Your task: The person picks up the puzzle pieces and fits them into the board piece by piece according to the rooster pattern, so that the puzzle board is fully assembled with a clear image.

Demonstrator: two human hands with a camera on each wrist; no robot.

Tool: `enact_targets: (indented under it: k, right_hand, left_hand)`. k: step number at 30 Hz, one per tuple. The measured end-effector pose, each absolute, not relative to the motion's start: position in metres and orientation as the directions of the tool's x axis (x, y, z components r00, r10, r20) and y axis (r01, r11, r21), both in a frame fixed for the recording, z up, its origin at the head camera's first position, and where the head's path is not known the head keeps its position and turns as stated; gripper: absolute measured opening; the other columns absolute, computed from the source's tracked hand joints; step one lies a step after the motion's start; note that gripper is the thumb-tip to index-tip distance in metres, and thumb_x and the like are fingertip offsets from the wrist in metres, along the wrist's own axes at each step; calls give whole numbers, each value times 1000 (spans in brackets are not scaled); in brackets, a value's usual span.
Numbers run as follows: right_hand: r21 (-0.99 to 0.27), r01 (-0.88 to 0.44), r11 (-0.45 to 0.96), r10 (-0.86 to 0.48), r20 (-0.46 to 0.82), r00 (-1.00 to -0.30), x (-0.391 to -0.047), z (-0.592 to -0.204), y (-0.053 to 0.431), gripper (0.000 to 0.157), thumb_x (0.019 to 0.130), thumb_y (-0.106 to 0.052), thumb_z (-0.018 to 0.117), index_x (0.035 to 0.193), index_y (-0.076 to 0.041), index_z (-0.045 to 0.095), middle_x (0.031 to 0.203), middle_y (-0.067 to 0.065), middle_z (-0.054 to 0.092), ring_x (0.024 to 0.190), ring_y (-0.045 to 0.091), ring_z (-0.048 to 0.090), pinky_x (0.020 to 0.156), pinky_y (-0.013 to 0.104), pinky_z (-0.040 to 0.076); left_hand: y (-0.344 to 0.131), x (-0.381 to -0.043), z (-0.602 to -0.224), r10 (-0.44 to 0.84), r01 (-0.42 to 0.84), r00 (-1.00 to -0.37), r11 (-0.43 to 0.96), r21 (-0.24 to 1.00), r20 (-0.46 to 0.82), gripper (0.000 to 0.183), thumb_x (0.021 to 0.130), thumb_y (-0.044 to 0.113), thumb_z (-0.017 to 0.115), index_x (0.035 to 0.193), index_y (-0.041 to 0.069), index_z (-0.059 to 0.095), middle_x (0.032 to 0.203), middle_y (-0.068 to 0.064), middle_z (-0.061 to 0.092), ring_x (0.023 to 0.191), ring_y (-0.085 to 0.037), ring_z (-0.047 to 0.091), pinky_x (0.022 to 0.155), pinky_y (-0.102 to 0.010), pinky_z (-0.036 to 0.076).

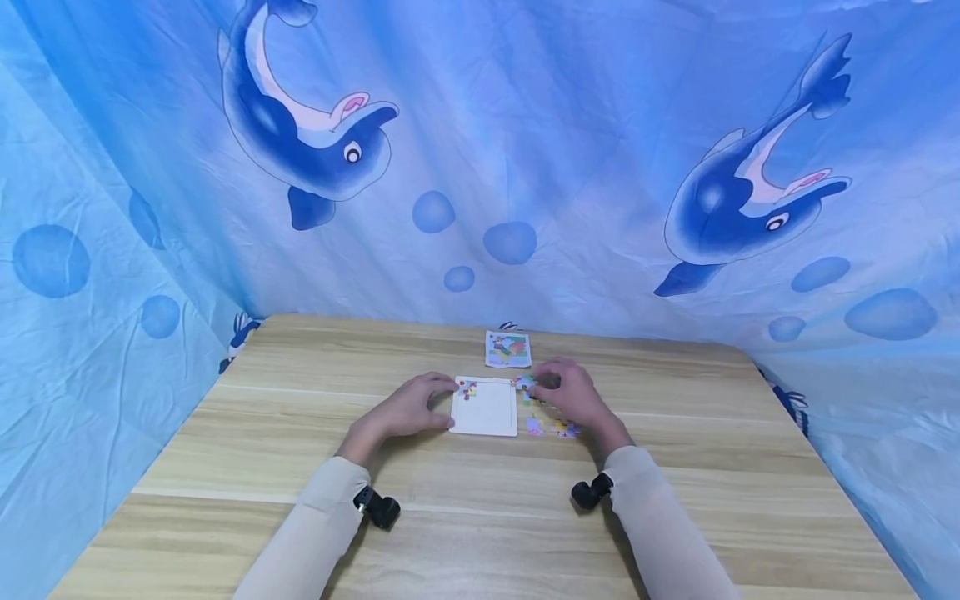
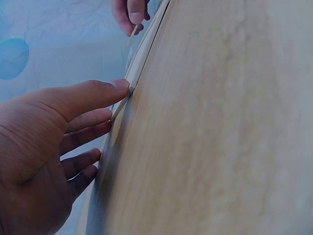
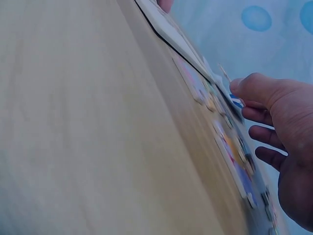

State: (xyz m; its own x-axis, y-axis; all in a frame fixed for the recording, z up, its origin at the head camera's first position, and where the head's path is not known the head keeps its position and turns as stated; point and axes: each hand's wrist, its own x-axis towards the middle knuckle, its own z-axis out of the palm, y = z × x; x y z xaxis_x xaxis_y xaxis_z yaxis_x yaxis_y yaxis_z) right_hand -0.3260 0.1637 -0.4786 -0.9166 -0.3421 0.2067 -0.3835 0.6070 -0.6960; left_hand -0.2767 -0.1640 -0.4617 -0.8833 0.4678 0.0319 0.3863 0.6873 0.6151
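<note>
A square white puzzle tray (image 1: 485, 415) lies on the table, with a small coloured puzzle section (image 1: 470, 388) in its upper left corner. My left hand (image 1: 407, 407) holds the tray by its left side, thumb at the near corner and fingers farther up; in the left wrist view the thumb (image 2: 105, 95) presses on the tray's edge. Over the tray's upper right corner, my right hand (image 1: 573, 395) pinches a colourful puzzle piece (image 1: 522, 382) between thumb and fingers. In the right wrist view that piece is mostly hidden behind the thumb (image 3: 249, 88).
Several loose puzzle pieces (image 1: 535, 427) lie right of the tray, some under my right hand. A picture card (image 1: 507, 349) rests behind the tray. The wooden table (image 1: 480, 517) ends at a blue dolphin-printed curtain (image 1: 585, 150) at the back and sides.
</note>
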Motion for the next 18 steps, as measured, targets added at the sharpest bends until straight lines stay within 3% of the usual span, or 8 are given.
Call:
enact_targets:
  k: [10, 18]
  right_hand:
    - [-708, -389, 590, -379, 182, -907, -323, -479, 145, 27, 94, -26, 76, 119, -14, 77, 125, 6, 70, 113, 25, 62, 93, 42, 56]
    - [-686, -441, 578, -410, 223, -884, -323, -476, 126, 28, 93, -21, 77, 118, -10, 77, 122, 4, 71, 117, 25, 64, 103, 45, 55]
  left_hand:
    - [-164, -276, -461, 463, 379, -886, 698, 608, 20, 66, 86, 24, 81, 145, 4, 58, 151, -18, 54, 143, -40, 49, 122, -56, 38]
    - [-162, -276, -460, 461, 383, -887, 702, 601, 27, 66, 86, 24, 82, 145, 4, 59, 150, -17, 55, 142, -39, 49, 122, -56, 38]
